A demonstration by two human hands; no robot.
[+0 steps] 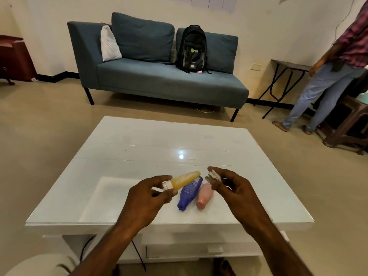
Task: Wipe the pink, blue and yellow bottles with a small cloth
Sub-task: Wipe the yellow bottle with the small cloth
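My left hand (148, 193) holds the yellow bottle (184, 179) by its white cap end, lifted above the table and tilted, its far end pointing up and right. My right hand (229, 185) pinches a small white cloth (214, 175) between thumb and fingers, a short gap to the right of the yellow bottle's tip. The blue bottle (189, 193) and the pink bottle (204, 196) lie side by side on the white table (139, 148), caps toward me, between my two hands.
A blue sofa (159, 76) with a black backpack (192, 49) stands beyond the table. A person (334, 66) stands at the right by a folding table (286, 66) and wooden stools (346, 124). A black cable (137, 253) hangs below the table's front edge.
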